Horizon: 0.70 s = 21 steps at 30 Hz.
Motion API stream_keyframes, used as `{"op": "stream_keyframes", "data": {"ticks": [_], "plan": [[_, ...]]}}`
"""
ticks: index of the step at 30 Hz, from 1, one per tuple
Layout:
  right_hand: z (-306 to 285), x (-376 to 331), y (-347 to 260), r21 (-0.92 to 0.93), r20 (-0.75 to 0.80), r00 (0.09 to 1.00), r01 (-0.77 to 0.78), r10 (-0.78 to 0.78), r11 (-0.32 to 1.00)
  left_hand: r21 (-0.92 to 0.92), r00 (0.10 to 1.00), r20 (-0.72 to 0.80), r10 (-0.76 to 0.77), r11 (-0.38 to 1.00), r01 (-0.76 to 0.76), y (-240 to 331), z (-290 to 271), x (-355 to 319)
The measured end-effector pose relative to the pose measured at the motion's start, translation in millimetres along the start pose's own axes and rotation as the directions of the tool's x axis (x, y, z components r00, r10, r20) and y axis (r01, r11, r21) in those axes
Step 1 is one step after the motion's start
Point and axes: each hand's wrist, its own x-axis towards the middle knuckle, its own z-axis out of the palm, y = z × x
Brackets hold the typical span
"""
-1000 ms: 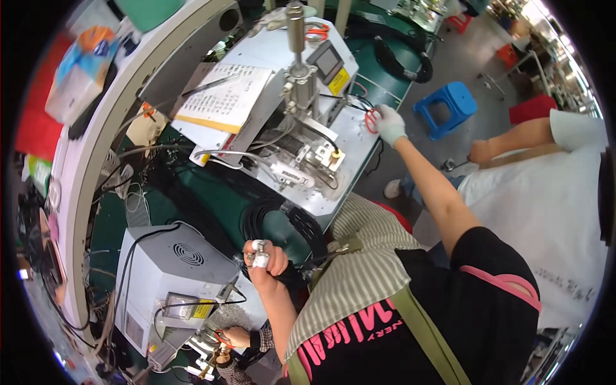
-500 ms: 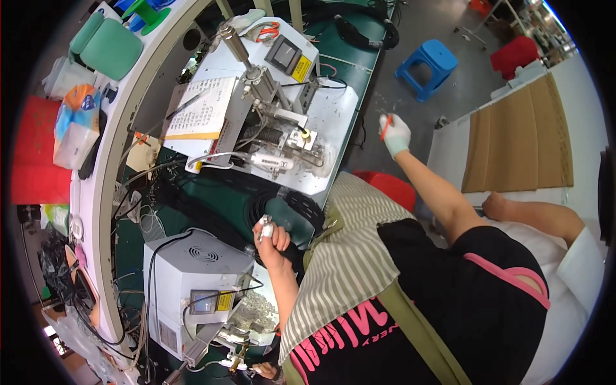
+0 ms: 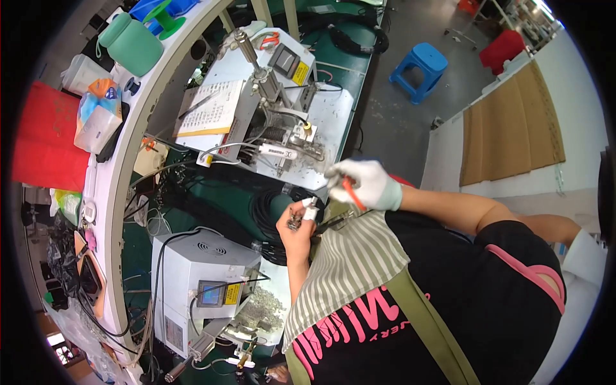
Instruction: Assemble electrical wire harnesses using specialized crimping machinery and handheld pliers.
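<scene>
one green jug [image 3: 131,43] sits at the worktop's far left edge. two grey machines stand on the green worktop [image 3: 212,192]: the press [image 3: 269,115] at the far edge, the box unit [image 3: 202,282] at the near edge. one bare left hand [image 3: 296,224], its grip clamped on a small metal connector [image 3: 296,220], is over the black cable coil [image 3: 273,215]. one gloved right hand [image 3: 362,185], grip closed on orange-handled snips [image 3: 350,192], has come in from the press's right edge half a second ago and is now just beside the left.
</scene>
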Motion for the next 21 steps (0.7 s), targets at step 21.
{"op": "stream_keyframes", "data": {"ticks": [21], "plan": [[-6,103,74,0.437,0.776,0.491,0.034,-0.396,0.899,0.171,0.363,-0.746,0.559,0.687,-0.706,-28,105,56]]}}
